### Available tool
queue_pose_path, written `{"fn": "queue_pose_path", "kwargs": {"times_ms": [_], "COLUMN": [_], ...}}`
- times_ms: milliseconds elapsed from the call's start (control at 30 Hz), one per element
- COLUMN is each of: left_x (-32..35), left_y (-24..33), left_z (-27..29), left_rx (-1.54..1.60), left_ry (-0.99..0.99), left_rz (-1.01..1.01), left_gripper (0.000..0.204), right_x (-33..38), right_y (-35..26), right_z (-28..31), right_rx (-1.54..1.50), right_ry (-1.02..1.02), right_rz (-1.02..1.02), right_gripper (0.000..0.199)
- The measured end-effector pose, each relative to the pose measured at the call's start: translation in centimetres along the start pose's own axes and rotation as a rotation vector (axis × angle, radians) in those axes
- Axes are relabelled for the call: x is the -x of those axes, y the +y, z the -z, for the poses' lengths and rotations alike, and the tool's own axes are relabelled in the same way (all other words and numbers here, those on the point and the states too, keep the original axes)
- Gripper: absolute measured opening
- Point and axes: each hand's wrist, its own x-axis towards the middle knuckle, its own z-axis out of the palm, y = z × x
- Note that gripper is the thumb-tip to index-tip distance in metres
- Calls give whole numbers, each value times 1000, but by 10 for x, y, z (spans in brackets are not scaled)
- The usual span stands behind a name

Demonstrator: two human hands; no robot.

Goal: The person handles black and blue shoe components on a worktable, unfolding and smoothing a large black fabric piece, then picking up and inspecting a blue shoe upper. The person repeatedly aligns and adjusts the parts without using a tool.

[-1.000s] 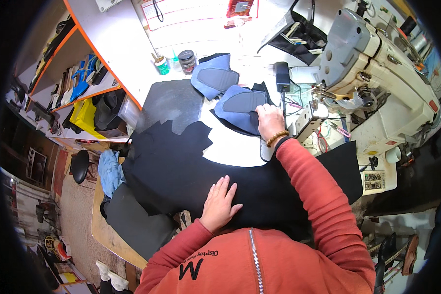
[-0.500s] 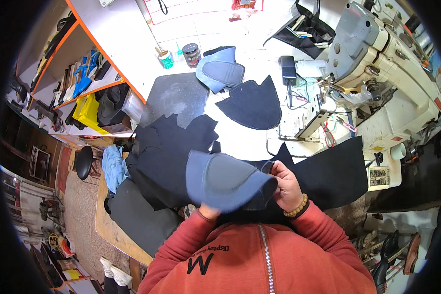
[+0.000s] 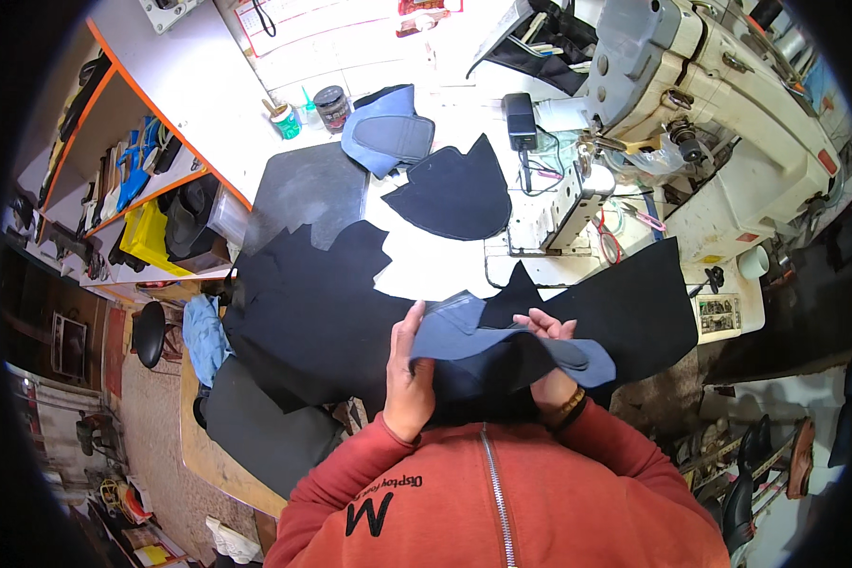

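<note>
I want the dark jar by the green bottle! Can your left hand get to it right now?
Probably not right away. The left hand is gripping the blue fabric piece, and the dark jar sits far across the table, though nothing blocks the way.

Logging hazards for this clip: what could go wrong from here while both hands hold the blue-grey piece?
1. The blue-grey piece is held by the left hand and right hand above loose black fabric; an edge may snag and drag layers off the table.
2. The sewing machine and its cables stand close; fabric could catch there.
</note>
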Motion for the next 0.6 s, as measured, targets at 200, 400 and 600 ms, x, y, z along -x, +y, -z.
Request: {"fn": "queue_pose_path", "kwargs": {"times_ms": [200, 400, 600], "left_x": [-11, -15, -6], "left_y": [20, 8, 2], "left_z": [-18, -21, -18], "left_rx": [-362, -577, -727], "left_ry": [-17, -100, -170], "left_rz": [-315, -321, -409], "left_gripper": [70, 70, 65], "right_x": [-9, 1, -5], "right_y": [-17, -39, -60], "right_z": [18, 26, 40], "right_rx": [233, 317, 773], "right_ry": [88, -113, -446], "right_rz": [-139, -175, 183], "right_gripper": [22, 40, 46]}}
